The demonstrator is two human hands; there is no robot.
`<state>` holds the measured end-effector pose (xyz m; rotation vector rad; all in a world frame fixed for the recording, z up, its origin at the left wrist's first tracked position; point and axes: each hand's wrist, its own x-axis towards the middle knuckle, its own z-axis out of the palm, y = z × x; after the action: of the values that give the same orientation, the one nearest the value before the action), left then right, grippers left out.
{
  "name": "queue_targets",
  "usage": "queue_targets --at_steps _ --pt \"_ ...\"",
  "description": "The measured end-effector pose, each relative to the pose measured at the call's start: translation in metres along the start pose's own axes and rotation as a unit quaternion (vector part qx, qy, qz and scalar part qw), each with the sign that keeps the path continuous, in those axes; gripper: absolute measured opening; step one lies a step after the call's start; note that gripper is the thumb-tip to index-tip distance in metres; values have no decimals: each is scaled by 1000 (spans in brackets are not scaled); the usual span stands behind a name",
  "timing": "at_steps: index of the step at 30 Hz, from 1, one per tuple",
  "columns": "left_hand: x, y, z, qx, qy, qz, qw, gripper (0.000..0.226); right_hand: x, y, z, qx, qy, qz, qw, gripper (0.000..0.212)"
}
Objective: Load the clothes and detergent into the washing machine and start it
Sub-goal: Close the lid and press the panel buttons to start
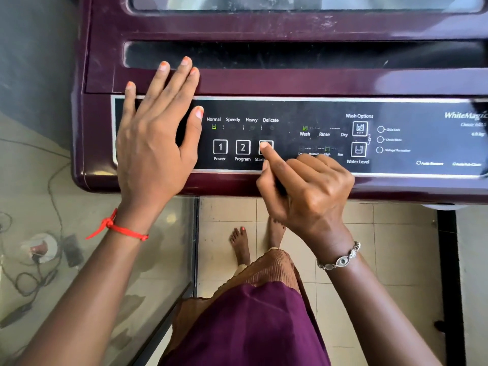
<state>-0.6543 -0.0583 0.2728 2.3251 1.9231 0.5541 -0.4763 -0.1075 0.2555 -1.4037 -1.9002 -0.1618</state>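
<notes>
While the person's right hand (303,191) pressed its extended index fingertip (264,147) on the square white-outlined Start button (268,142), its remaining fingers were curled into the palm and held nothing. This button sat on the glossy black rectangular control panel (422,143), at the panel's lower middle, just beside the square Program button (242,147) and the square Power button (220,147). The left hand (155,138) lay flat over the panel's left end, fingers straight and spread, gripping nothing, with the fingertips reaching beyond the panel's upper edge. The panel was set into the smooth, glossy maroon top-loading washing machine (290,83). Small green indicator lights (214,126) glowed on the panel under the Normal, Wash and High labels. Beyond the panel's upper edge lay the closed maroon lid with a transparent window (290,3); the window was blurred, so the drum's contents could not be determined. Below the panel's lower edge, pale square floor tiles (396,247) were visible. A red thread band (118,228) circled the left wrist and a beaded metal bracelet (340,260) the right.
</notes>
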Motion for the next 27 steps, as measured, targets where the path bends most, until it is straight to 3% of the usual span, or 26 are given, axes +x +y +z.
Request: queue_targets --at_steps 9,14,17,20,24,27 --pt "-2 2 -1 -2 6 1 1000 43 2 -3 3 -44 9 20 999 26" --pt "-6 3 -1 -8 10 0 1000 43 -7 -1 -2 31 11 24 999 23" --pt "-6 2 -1 -25 16 -2 1000 42 -6 0 -15 174 -14 92 980 22" --pt "-4 -2 -2 -43 20 -6 999 42 4 5 -32 310 -12 214 926 22" --pt "-5 -2 -3 -54 25 -2 998 41 21 34 -49 323 85 331 883 23" --pt "-6 -4 -5 -52 27 0 998 41 33 68 -59 269 130 347 889 25"
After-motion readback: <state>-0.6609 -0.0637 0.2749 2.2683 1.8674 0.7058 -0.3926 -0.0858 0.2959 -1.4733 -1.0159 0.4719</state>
